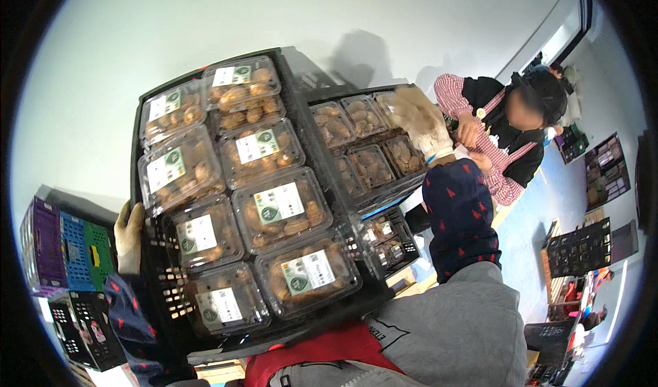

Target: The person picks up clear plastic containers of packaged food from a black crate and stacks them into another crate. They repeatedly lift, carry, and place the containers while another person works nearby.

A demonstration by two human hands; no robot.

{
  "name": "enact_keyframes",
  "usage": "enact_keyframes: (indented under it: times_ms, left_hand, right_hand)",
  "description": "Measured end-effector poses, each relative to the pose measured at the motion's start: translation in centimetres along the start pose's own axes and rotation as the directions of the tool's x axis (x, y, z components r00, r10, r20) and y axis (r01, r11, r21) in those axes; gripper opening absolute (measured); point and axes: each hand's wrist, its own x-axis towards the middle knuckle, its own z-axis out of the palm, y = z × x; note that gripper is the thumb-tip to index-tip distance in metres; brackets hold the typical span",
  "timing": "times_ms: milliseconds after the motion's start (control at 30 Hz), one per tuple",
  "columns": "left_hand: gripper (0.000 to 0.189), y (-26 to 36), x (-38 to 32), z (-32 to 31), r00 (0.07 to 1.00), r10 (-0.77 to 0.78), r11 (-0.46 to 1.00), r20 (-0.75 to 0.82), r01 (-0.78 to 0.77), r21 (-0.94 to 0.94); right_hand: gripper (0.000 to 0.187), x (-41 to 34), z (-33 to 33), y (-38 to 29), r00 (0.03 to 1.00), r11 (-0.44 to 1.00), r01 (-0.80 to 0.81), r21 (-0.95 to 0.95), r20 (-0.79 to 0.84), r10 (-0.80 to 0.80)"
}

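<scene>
A black plastic crate (329,181) stands before me, filled with clear plastic clamshell boxes (280,204) of brown, mushroom-like produce with green and white labels. My left hand (129,230), in a pale work glove, is at the crate's left side with fingers upright against its wall; whether it grips the wall is unclear. My right hand (424,122), gloved and blurred, is stretched to the right over a second black crate (365,199), which holds similar boxes without visible labels. Its fingers are not clear, nor whether it holds anything.
A co-worker (493,130) in a checked shirt stands right of the second crate, hands close to my right wrist. Purple, blue and green crates (72,248) stand at the left, above a black crate (85,330). Another black crate with labelled boxes (393,238) sits lower right.
</scene>
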Motion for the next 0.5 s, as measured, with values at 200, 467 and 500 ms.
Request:
enact_keyframes:
  times_ms: [200, 467, 500]
  left_hand:
    - [0.032, 0.6, -0.1, -0.1, 0.981, 0.043, 0.948, -0.191, 0.02, 0.316]
    - [0.038, 0.1, 0.0, -1.8, 0.986, 0.006, 0.92, -0.164, 0.059, 0.387]
    - [0.038, 0.0, 0.0, -1.8, 0.985, 0.014, 0.931, -0.169, 0.049, 0.362]
  right_hand:
    - [0.032, -4.9, -19.3, 10.5, 0.55, 0.949, -0.13, 0.288, -0.775, 0.31]
    - [0.05, -2.1, -31.6, 14.8, 0.182, 0.876, 0.429, 0.222, -0.971, 0.157]
    - [0.045, -1.8, -33.4, 14.7, 0.076, 0.885, 0.43, 0.18, -0.984, 0.163]
